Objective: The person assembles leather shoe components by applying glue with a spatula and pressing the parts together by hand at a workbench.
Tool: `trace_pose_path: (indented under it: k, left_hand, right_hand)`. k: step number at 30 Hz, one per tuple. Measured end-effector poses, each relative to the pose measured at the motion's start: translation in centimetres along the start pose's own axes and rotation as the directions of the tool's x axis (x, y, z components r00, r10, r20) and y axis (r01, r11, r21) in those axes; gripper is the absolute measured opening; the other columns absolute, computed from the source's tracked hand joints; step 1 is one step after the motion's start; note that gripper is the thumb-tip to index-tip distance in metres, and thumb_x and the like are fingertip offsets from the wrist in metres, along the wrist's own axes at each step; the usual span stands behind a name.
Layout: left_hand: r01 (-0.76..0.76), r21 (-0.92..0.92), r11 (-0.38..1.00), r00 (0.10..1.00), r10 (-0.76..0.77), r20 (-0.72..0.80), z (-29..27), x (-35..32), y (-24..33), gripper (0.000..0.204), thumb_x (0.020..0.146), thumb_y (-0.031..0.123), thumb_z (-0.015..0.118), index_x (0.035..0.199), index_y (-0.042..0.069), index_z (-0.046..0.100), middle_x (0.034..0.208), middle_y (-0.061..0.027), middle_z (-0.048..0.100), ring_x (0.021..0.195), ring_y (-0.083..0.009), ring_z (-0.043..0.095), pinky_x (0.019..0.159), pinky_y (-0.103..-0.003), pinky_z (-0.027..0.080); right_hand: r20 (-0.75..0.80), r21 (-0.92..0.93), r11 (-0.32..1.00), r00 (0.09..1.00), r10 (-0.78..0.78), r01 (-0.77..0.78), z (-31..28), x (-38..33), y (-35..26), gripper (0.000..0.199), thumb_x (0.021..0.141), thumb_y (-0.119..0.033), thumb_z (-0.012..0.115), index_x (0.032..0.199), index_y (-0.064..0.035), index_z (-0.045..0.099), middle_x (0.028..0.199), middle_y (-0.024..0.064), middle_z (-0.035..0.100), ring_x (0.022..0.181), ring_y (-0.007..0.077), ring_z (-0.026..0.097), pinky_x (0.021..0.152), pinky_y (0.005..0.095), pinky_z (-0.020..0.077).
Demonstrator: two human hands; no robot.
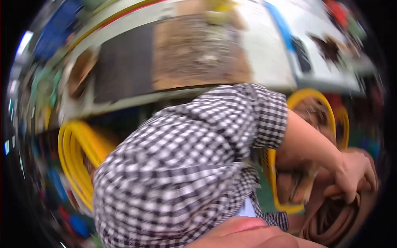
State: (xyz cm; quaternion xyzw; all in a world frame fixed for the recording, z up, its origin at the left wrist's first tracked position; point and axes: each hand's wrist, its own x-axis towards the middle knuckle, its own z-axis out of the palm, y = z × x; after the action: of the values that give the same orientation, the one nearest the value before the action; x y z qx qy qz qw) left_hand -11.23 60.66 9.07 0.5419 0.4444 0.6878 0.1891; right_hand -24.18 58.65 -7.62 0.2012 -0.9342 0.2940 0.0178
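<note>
The picture is heavily blurred by motion. A black-and-white checked sleeve [186, 165] fills the middle, and a bare forearm runs from it down to the right. My right hand [355, 173] is at the right edge, fingers closed on the top of a brown cloth-like bundle [335, 219]. Just left of the hand is the rim of a yellow basket [271, 182] with brownish things inside. A skin-coloured shape [248, 235] lies along the bottom edge; I cannot tell what part it is. My left hand does not show.
A second yellow rimmed basket [72, 161] stands at the left. Above is a pale-edged table [264, 53] carrying a brown board [198, 53] and a dark panel [124, 66]. More yellow rims [318, 103] curve behind my forearm. Blurred coloured items ring the edges.
</note>
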Motion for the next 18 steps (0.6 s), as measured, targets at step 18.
trace_pose_path:
  k: [18]
  left_hand:
    - [-0.349,0.063,0.935,0.71,0.308,-0.634,-21.9,-51.2,37.3,0.051,0.075,0.015,0.053,0.122,-0.002,0.04,0.114,-0.0179,0.052,0.103,-0.03,0.052,0.092,-0.039,0.041]
  right_hand:
    - [-0.017,-0.026,0.831,0.831,-0.557,0.556,9.1,9.6,-48.1,0.026,0.062,-0.02,0.062,0.072,0.0041,0.062,0.064,0.0095,0.061,0.054,0.0184,0.056,0.049,0.0309,0.0445]
